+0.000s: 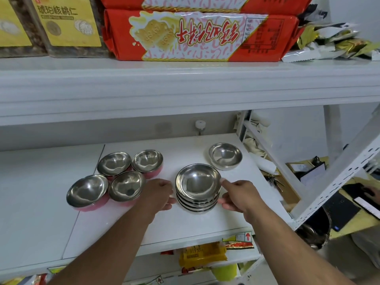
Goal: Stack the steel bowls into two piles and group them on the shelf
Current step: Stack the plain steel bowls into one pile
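A pile of several plain steel bowls (197, 187) stands on the white shelf (181, 225), right of centre. My left hand (159, 192) touches its left side and my right hand (238, 194) its right side, thumb at the top rim and fingers at the lower bowls. One single steel bowl (225, 155) sits apart behind and to the right. To the left lie several steel bowls with pink outsides (115, 177), side by side and unstacked.
The upper shelf (185, 85) hangs low overhead and carries red biscuit packs (197, 36) and yellow-labelled boxes. A slanted white upright (337, 175) bounds the right side. Snack packets fill the level below.
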Demonstrator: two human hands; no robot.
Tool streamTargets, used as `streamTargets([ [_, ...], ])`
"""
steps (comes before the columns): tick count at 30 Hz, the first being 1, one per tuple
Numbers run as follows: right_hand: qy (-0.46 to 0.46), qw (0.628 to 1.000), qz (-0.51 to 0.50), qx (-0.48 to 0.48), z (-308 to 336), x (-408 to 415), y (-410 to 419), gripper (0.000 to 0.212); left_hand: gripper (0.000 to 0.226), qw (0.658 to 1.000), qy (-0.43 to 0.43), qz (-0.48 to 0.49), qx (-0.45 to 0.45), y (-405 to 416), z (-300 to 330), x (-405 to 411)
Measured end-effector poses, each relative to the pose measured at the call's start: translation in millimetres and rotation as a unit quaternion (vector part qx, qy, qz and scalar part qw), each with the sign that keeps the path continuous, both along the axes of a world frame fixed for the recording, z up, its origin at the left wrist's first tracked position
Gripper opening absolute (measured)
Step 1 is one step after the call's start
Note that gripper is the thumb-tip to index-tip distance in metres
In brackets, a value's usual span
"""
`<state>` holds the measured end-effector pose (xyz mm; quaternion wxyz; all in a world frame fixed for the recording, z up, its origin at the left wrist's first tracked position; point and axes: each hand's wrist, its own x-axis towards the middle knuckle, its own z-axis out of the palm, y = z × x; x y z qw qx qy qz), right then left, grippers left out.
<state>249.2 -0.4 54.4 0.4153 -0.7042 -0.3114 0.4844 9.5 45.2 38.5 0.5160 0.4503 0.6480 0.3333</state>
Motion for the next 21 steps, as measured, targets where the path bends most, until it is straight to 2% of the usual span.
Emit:
streamTargets([
  [4,-0.026,0.998,-0.053,0.017,-3,18,9,0.032,0.018,0.989,0.093,0.024,0.117,11,21,8],
  [7,-0.016,0.996,-0.078,0.044,-4,29,20,0.027,0.018,0.986,0.052,0.026,0.155,17,46,27],
  [9,-0.016,0.995,-0.086,0.051,-6,36,29,0.034,0.014,0.986,0.018,0.012,0.165,27,57,45],
  [11,-0.013,0.994,-0.096,0.048,-6,42,39,0.041,0.006,0.989,-0.005,-0.020,0.146,40,66,65],
  [14,0.007,0.995,-0.096,0.037,-7,52,54,0.021,0.027,0.992,-0.088,-0.072,0.053,62,70,96],
  [15,0.016,0.994,-0.099,0.031,-8,56,59,0.022,0.029,0.992,-0.096,-0.072,0.028,71,69,107],
  [17,0.035,0.994,-0.098,0.026,-14,65,72,0.026,0.025,0.996,-0.067,-0.059,0.003,88,60,125],
  [21,0.053,0.993,-0.101,0.007,-25,87,99,0.034,0.033,0.997,-0.043,-0.050,-0.041,116,42,151],
])
